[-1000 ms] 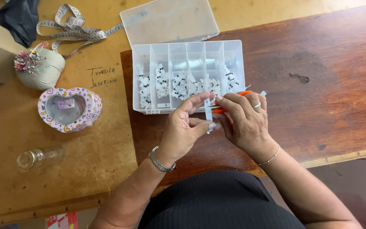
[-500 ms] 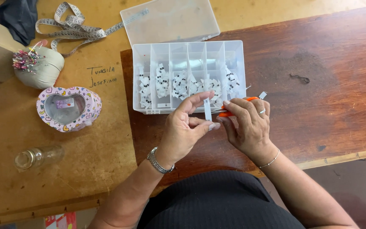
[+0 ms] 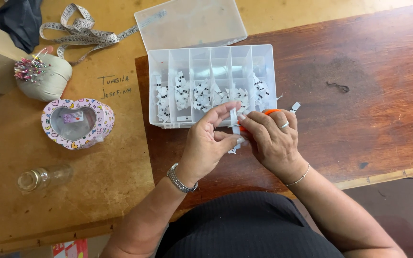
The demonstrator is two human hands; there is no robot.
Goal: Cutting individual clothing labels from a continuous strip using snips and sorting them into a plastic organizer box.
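In the head view, the left hand (image 3: 206,145) pinches a narrow white label strip (image 3: 233,117) between thumb and fingertips, holding it upright just in front of the near wall of a clear plastic compartment box (image 3: 211,57). The right hand (image 3: 273,141) is closed around a pair of orange-handled scissors (image 3: 269,112); only a bit of the orange handle shows above the knuckles, and the blades are hidden behind the fingers, so how they meet the strip cannot be told. The two hands touch each other over the dark wooden board (image 3: 359,95).

The box's compartments hold small white printed tags, heaped toward the near side; its clear lid (image 3: 190,24) lies open behind it on the lighter table (image 3: 96,181). One loose tag (image 3: 295,107) lies on the board just right of the box.

To the left stand a heart-shaped patterned tin (image 3: 77,123), a pincushion (image 3: 41,76) stuck with coloured pins, a coiled measuring tape (image 3: 84,31), and a small glass bottle (image 3: 44,177) lying on its side near the table's front edge.
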